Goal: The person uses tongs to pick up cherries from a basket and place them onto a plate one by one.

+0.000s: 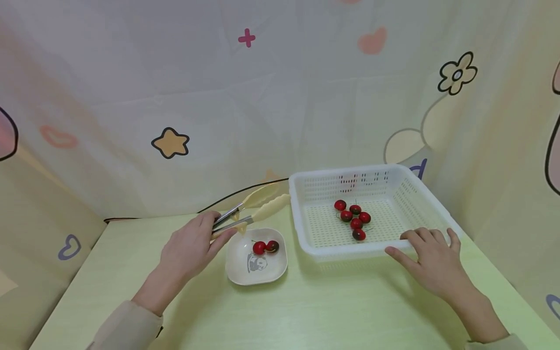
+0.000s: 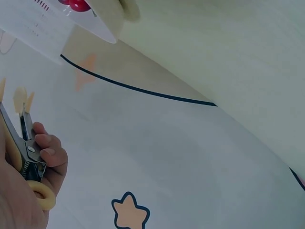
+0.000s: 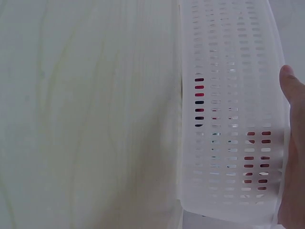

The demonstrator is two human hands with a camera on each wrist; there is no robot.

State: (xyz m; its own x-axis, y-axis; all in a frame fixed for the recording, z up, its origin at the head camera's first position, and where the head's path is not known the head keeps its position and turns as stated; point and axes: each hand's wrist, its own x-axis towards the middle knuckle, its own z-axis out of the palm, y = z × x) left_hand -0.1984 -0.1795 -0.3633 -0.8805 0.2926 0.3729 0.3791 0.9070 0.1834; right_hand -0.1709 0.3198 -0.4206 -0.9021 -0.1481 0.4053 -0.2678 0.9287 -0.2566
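My left hand (image 1: 188, 245) grips a pair of metal tongs (image 2: 29, 143) with cream tips, and a yellow ring shows at their handle end. The tips stand apart with nothing between them, above and behind a small white dish (image 1: 238, 270) printed with a panda. Two dark red cherries (image 1: 259, 248) lie in that dish. To its right is a white perforated plastic basket (image 1: 350, 250), where several cherries (image 1: 356, 223) sit on the bottom. My right hand (image 1: 437, 265) holds the basket's near rim at the right, fingers over the edge and thumb along the front.
Everything stands on a pale wooden table (image 1: 323, 311). A light curtain (image 1: 280, 121) printed with stars, hearts and flowers hangs close behind and at both sides. A dark cord-like line (image 1: 245, 188) runs along the foot of the curtain behind the dish.
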